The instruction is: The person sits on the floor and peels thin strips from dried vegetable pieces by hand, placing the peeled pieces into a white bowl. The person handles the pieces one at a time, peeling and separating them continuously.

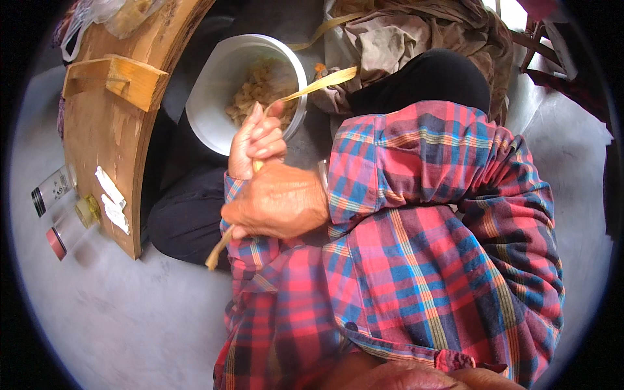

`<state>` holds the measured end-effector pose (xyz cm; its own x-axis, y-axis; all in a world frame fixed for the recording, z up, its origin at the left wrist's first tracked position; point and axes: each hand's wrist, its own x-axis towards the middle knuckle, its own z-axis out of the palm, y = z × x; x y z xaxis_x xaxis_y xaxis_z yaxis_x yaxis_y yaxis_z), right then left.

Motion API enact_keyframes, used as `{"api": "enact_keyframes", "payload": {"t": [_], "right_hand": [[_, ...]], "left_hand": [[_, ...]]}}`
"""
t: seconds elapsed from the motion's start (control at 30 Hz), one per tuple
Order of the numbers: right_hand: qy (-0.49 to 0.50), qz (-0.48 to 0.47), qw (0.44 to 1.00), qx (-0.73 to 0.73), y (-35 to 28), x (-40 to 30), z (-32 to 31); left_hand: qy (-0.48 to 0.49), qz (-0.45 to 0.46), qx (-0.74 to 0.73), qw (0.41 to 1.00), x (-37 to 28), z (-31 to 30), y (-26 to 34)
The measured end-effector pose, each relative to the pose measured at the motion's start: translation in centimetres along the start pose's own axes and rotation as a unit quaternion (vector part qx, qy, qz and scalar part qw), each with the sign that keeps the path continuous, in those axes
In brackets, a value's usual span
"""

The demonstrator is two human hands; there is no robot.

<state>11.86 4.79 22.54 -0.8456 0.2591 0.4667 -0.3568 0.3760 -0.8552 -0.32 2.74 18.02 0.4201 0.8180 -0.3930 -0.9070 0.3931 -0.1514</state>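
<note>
A thin, pale yellow strip of plant fibre (325,84) runs through both of my hands. My left hand (258,141) has its fingers curled round it, above my right hand, and the strip's flat, wider end sticks out to the upper right. My right hand (278,201), slightly blurred and with a band at the wrist, grips the lower part, and a short tail hangs out at the lower left. Behind my left hand stands a white plastic bucket (207,100), tilted in view, with pale, crumpled pieces (263,80) inside.
On the left is a wooden board (105,141) with a wooden block (139,83), white scraps (114,214) and a plastic bag (131,17). Clear jars (56,187) lie beside it on the grey floor. Crumpled cloth (399,44) is bunched beyond my right knee (434,80).
</note>
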Motion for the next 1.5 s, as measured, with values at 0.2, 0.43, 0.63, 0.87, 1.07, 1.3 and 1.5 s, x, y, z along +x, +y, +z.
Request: {"api": "enact_keyframes", "payload": {"t": [0.2, 0.43, 0.63, 0.87, 1.07, 1.3, 1.5], "right_hand": [[0.17, 0.245, 0.954, -0.027, 3.6, 0.8, -4.2], [0.21, 0.217, 0.951, -0.074, 4.0, 2.3, -4.6], [0.253, 0.109, 0.958, 0.079, 0.9, 6.5, -4.6], [0.218, 0.146, 0.954, 0.149, 0.5, 6.5, -3.7], [0.005, -0.044, 0.999, -0.02, 3.7, 5.9, -5.2], [-0.179, 0.112, 0.97, 0.119, 3.7, 4.7, -7.3], [-0.011, 0.057, 0.997, 0.054, 1.7, 3.8, -7.8]], "left_hand": [[0.397, 0.241, 0.202, 0.862, 1.2, 2.6, -3.0], [0.256, 0.314, 0.222, 0.887, -2.1, 1.8, -0.2], [0.003, 0.292, 0.419, 0.86, -7.8, 11.7, 1.4], [0.149, 0.296, 0.428, 0.841, -9.0, 9.1, 0.0], [0.194, 0.51, 0.834, 0.08, -7.9, 8.7, -2.3], [0.206, 0.493, 0.775, 0.337, -7.2, 5.9, -3.3], [0.102, 0.537, 0.475, 0.69, -6.4, 5.7, -2.6]]}}
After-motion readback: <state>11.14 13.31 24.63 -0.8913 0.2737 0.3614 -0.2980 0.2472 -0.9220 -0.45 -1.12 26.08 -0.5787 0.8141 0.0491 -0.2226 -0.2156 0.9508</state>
